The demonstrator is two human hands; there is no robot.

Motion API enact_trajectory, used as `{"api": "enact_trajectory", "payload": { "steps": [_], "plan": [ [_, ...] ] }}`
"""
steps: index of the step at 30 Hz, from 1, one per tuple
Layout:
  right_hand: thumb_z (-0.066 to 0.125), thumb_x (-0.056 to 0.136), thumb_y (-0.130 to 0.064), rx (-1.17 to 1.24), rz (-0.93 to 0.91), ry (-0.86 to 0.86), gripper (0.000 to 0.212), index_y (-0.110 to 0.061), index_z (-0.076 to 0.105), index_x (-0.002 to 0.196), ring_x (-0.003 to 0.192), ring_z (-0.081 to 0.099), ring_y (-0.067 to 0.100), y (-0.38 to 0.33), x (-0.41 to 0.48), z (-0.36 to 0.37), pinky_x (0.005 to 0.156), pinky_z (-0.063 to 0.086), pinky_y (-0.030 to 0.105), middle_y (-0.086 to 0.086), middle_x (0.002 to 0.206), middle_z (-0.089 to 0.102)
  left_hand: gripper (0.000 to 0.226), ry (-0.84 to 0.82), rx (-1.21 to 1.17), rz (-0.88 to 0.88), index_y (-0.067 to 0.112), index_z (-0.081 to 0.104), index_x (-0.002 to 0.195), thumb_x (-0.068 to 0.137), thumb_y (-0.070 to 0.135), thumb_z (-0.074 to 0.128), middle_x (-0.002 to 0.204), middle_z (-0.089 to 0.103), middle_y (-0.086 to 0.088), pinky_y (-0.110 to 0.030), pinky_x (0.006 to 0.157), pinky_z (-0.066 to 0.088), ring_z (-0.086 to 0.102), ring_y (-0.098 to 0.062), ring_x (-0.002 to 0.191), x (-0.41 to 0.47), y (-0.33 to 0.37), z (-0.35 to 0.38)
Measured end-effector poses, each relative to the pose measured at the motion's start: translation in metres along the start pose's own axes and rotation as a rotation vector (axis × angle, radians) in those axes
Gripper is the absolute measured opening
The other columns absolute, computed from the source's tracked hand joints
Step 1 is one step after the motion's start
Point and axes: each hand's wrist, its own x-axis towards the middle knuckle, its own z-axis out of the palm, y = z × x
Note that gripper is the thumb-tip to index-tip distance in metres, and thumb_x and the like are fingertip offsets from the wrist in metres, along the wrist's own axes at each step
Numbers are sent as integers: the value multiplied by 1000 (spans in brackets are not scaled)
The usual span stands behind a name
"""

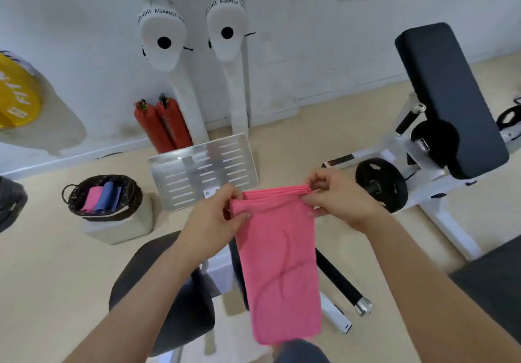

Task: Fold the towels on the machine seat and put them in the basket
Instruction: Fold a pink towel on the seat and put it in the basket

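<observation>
Up top, both hands' curled fingers (310, 200) pinch the pink towel (277, 264)

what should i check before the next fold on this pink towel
1. Left hand pinches top left corner of towel: ok.
2. Right hand pinches top right corner: ok.
3. Top edges stacked together: ok.
4. Towel hangs straight, untwisted: ok.
5. Basket has room beside its folded towels: ok.
6. Bottom edges lined up: cannot tell.
</observation>
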Motion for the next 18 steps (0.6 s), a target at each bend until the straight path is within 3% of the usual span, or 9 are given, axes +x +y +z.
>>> {"api": "enact_trajectory", "payload": {
  "steps": [2,4,6,8,12,15,18],
  "plan": [
    [65,78,8,-11,91,47,17,-8,59,77,67,59,23,34,36,16,78,57,51,11,73,61,20,0,56,-116,31,49,81,84,25,68,69,63,5,-31,63,51,59,-11,64,14,-34,28],
    [69,72,-1,-51,124,90,14,-13,62,73,67,60,32,64,69,30,77,55,56,15,72,64,17,11,29,-221,29,48,80,86,24,64,65,61,3,-31,61,48,55,-13,62,30,-60,47],
    [70,69,-10,-63,123,122,11,-17,63,72,69,62,32,82,98,42,74,57,49,15,75,67,16,47,-20,-324,29,50,81,87,22,62,66,61,1,-35,63,50,55,-16,62,46,-81,58],
    [69,74,-10,-80,112,156,9,-17,63,73,68,59,21,90,126,50,68,52,38,11,76,68,16,80,-82,-405,33,50,83,87,23,62,66,62,2,-43,67,56,59,-19,65,60,-98,64],
    [64,79,-7,-109,146,157,16,-22,60,74,67,60,20,101,177,62,68,55,40,-1,73,64,19,138,-149,-496,38,49,85,88,24,61,64,59,3,-50,64,57,58,-19,62,86,-122,75],
    [63,80,-8,-203,122,149,12,-19,59,76,70,59,18,113,207,71,68,50,30,-3,73,63,18,182,-170,-552,35,49,92,90,22,60,61,53,6,-51,63,56,51,-14,56,103,-134,83],
    [62,82,-10,-290,85,149,9,-17,58,78,69,56,14,124,229,78,58,39,17,-7,71,59,26,211,-189,-614,33,46,111,91,22,58,68,55,5,-45,67,55,55,-15,62,116,-147,92]
  ]
}}
